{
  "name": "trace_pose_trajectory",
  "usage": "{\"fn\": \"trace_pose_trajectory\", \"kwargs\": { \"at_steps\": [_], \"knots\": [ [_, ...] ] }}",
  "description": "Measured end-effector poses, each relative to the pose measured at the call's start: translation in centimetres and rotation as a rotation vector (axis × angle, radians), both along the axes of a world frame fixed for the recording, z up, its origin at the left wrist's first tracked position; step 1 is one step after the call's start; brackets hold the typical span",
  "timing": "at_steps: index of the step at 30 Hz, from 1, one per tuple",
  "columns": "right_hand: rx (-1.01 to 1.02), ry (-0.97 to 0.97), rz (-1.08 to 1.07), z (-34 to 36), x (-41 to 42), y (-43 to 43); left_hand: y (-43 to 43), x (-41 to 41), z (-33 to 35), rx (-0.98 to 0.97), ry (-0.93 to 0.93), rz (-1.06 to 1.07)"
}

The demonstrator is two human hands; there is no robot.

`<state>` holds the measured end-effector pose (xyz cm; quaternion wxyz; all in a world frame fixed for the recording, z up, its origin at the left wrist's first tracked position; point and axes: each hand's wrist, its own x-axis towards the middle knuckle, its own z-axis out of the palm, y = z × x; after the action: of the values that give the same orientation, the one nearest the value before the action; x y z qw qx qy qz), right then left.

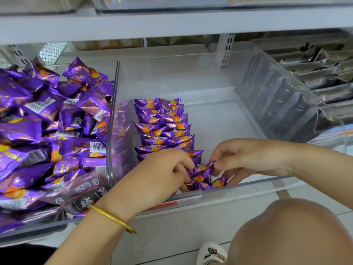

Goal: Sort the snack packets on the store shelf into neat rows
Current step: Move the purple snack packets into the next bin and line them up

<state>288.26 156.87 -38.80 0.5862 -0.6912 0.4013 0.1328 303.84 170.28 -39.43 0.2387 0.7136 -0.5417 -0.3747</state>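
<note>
Purple foil in both grips: left hand (162, 169) curled round a small clump of snack packets (202, 174), right hand (246, 157) pinching its top corner, thumb to fingertips. Down at the near wall of the clear bin (252, 185), just ahead of the tidy row (164, 127).

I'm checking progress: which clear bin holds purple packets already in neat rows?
The middle bin: its purple packets stand in neat rows. The left bin holds jumbled packets; the right bin holds dark packets.
</note>
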Motion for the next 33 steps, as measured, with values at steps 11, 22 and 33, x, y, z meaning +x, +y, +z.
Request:
{"fn": "trace_pose_trajectory", "kwargs": {
  "at_steps": [11,22,33],
  "knots": [
    [0.042,-0.004,-0.021,-0.1,1.3,1.0,1.1,0.0,0.0,-0.052,0.029,0.064],
    [-0.142,0.053,0.055,0.3,1.1,1.4,0.4,0.7,-0.4,-0.054,-0.416,-0.132],
    [-0.102,-0.005,0.077,0.3,1.4,1.8,-0.4,0.7,-0.7,0.06,-0.483,-0.221]
  ]
}}
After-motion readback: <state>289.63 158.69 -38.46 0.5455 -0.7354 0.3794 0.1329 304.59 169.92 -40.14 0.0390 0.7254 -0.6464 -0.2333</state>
